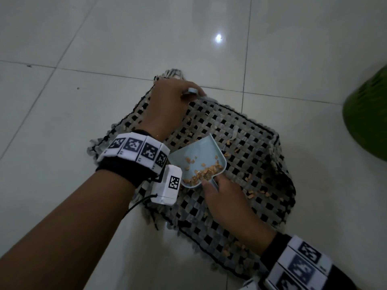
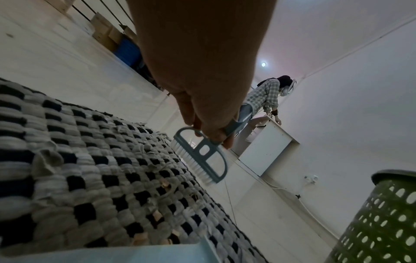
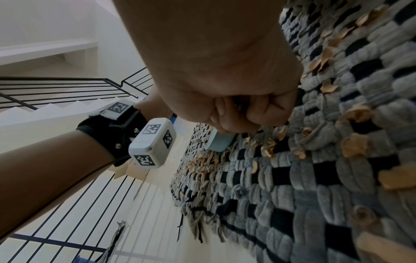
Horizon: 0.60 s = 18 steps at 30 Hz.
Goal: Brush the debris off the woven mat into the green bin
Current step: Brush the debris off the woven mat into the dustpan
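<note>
Your left hand (image 1: pixel 167 105) curls around the handle of a small blue-grey plastic hand brush with white bristles (image 2: pixel 200 156), held over the far edge of the woven mat. The grey and black checkered woven fabric mat (image 1: pixel 247 143) lies flat on the pale tiled floor (image 1: pixel 83 49). Your right hand (image 1: pixel 228 206) closes in a fist on the short handle of a light blue plastic dustpan (image 1: pixel 196 158), which rests on the mat near its middle. A heap of small tan debris flakes (image 1: pixel 205 173) sits at the back of the pan, just beside your fingers, and more flakes lie scattered across the mat to the right and toward you. The round green plastic bin with perforated walls (image 2: pixel 382 222) stands on the floor to the right of the mat, apart from it.
</note>
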Motion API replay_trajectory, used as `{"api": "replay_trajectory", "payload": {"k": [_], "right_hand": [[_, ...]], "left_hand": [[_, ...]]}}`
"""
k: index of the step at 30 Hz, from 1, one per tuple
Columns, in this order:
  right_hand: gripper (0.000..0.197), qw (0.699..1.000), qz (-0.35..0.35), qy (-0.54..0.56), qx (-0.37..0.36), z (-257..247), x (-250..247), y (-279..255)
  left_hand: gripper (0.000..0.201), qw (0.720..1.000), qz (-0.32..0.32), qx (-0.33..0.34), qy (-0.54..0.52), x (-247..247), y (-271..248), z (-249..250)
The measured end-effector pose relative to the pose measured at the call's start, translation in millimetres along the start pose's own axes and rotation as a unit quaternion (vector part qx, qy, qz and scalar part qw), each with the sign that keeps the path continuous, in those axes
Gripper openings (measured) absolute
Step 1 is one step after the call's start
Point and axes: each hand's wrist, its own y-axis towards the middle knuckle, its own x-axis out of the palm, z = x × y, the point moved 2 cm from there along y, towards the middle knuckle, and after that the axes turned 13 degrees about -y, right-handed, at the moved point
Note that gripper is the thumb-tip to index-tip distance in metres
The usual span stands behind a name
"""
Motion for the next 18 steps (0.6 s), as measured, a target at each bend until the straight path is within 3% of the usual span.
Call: {"api": "replay_trajectory", "payload": {"k": [4, 9, 12, 16, 18], "right_hand": [[0.032, 1.000, -0.002, 0.007, -0.001, 0.5, -1.1, -1.3], [0.027, 1.000, -0.001, 0.007, 0.000, 0.8, -1.2, -2.6], [0.031, 1.000, 0.003, 0.011, -0.003, -0.2, -1.0, -3.0], [0.033, 1.000, -0.005, 0.014, -0.001, -0.9, -1.4, -3.9], [0.031, 1.000, -0.005, 0.008, -0.002, -0.4, -2.5, -3.7]], "left_hand": [[0.030, 0.996, -0.072, -0.024, 0.045, -6.8, 2.9, -2.4], [0.036, 1.000, -0.018, -0.019, 0.014, -22.6, 10.5, -1.7], [0.033, 0.999, -0.029, 0.013, 0.016, -14.1, 9.5, 1.3], [0.032, 0.994, -0.088, -0.059, 0.019, -17.7, -3.2, -8.1], [0.031, 0.994, -0.068, -0.090, 0.005, -26.8, -9.4, -11.4]]}}
